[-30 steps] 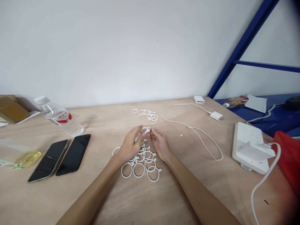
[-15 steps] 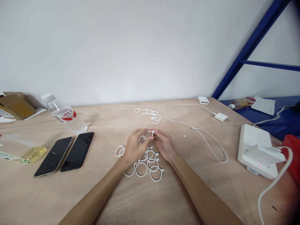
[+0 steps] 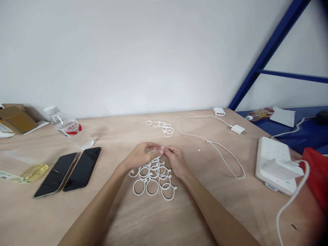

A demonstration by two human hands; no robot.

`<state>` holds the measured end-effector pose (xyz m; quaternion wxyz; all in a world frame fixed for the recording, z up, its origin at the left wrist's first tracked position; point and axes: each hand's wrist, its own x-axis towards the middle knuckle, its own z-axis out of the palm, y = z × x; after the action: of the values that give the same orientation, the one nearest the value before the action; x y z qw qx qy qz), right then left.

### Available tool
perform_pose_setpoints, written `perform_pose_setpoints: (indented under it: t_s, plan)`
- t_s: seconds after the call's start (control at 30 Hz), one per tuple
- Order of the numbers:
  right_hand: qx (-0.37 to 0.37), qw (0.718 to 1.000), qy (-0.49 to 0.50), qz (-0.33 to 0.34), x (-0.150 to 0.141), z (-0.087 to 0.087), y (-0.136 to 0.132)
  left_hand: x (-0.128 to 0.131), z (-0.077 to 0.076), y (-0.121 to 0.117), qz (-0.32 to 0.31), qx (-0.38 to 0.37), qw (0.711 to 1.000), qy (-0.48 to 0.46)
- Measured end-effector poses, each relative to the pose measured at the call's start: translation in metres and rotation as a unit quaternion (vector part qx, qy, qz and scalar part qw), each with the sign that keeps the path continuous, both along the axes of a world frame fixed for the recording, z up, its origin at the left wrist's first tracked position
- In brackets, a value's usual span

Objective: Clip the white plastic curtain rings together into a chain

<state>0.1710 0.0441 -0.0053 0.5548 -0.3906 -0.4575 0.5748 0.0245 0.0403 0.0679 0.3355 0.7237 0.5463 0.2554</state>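
Observation:
My left hand [image 3: 143, 154] and my right hand [image 3: 175, 161] meet above the table, with their thumbs and fingertips pinched together. Between them is a white plastic ring, mostly hidden by the fingers. Just below and partly behind the hands lies a cluster of several white plastic rings [image 3: 153, 180], overlapping one another, many with a small knob on the rim. Farther back, a smaller group of white rings [image 3: 167, 125] lies flat, and one separate ring [image 3: 149, 121] sits at its left.
Two phones [image 3: 82, 169], a water bottle [image 3: 73, 128], a clear container [image 3: 30, 171] and a cardboard box [image 3: 16, 118] are on the left. To the right lie a white cable [image 3: 191, 134], a charger [image 3: 237, 129], a charging hub [image 3: 219, 111] and a power strip [image 3: 274, 150] with a plugged-in adapter.
Both hands have drawn closer together at the fingertips, and the held ring is now mostly covered. My left hand has tilted and no longer hides some rings at the cluster's left. The view has shifted slightly.

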Motion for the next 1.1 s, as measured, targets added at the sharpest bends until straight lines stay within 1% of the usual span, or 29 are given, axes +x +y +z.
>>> perform_pose_setpoints:
  t_s: [0.07,0.1,0.13,0.2,0.27,0.37,0.5,0.67,0.8,0.9,1.0,1.07,1.1]
  plan:
    - [0.026,0.998,-0.045,0.024,-0.002,0.001,-0.003,0.001,0.003,0.019,-0.001,0.035,0.998,0.056]
    - [0.040,0.996,-0.071,0.037,-0.003,0.001,-0.004,0.005,0.002,0.029,0.002,0.065,0.994,0.086]
    - [0.053,0.992,-0.099,0.049,-0.004,0.001,-0.006,0.011,-0.002,0.039,-0.009,0.090,0.988,0.124]
    - [0.080,0.988,-0.127,0.044,-0.005,0.000,-0.007,0.027,-0.014,0.058,-0.027,0.097,0.983,0.154]
    - [0.101,0.984,-0.144,0.030,-0.005,-0.002,-0.006,0.042,-0.026,0.073,-0.030,0.101,0.979,0.173]
    - [0.105,0.985,-0.140,0.002,-0.005,-0.003,-0.005,0.057,-0.039,0.088,-0.022,0.105,0.975,0.193]
    - [0.117,0.983,-0.141,-0.006,-0.004,-0.001,-0.004,0.061,-0.045,0.096,-0.014,0.092,0.971,0.221]
    - [0.092,0.987,-0.133,-0.020,-0.003,0.002,-0.005,0.053,-0.043,0.093,-0.015,0.102,0.971,0.217]
    - [0.058,0.993,-0.092,-0.040,-0.003,0.003,-0.004,0.038,-0.037,0.084,-0.035,0.138,0.976,0.164]
    - [0.025,0.997,-0.052,-0.053,-0.003,0.001,-0.001,0.025,-0.033,0.070,-0.038,0.159,0.980,0.115]
    - [-0.019,0.995,0.046,-0.086,-0.001,-0.001,0.004,0.014,-0.031,0.048,-0.029,0.176,0.981,0.079]
    - [-0.053,0.984,0.136,-0.105,0.000,0.000,0.007,0.008,-0.032,0.033,-0.012,0.193,0.979,0.057]
    - [-0.069,0.979,0.163,-0.101,0.000,0.000,0.008,0.006,-0.034,0.025,-0.001,0.202,0.978,0.048]
